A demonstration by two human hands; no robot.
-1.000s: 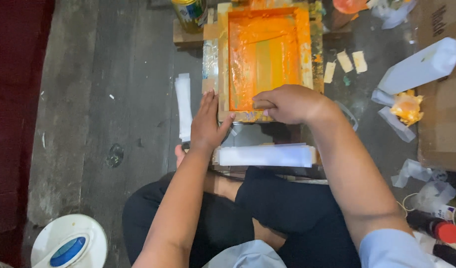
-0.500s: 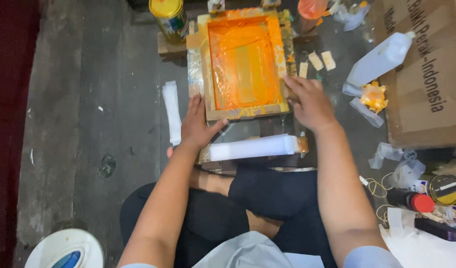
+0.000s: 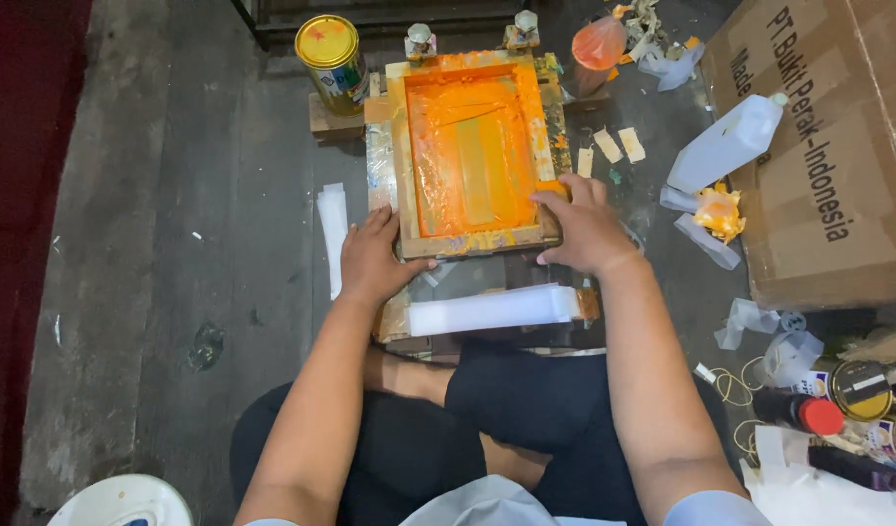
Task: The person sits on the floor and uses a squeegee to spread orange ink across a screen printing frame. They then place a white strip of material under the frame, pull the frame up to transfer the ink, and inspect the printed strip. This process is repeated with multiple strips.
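A wooden printing frame [image 3: 405,185] with a mesh smeared in orange ink [image 3: 472,156] lies flat on the floor in front of me. My left hand [image 3: 372,257] rests on its near left corner. My right hand [image 3: 582,228] grips the near right corner, fingers over the frame's edge. Just below the frame a stack of white plastic sheets [image 3: 492,310] lies across a small board, close to my crossed legs.
A yellow-lidded tin [image 3: 332,58] stands at the frame's far left. A white plastic bottle [image 3: 728,144], a cardboard box [image 3: 828,175], scraps and an orange bag [image 3: 600,44] lie right. Tins and a red-capped bottle [image 3: 799,411] sit near right. A white strip [image 3: 332,234] lies left.
My right hand slid from the frame's near middle edge to its near right corner. My left hand stayed at the near left corner. The view shifted so the frame sits lower in it.
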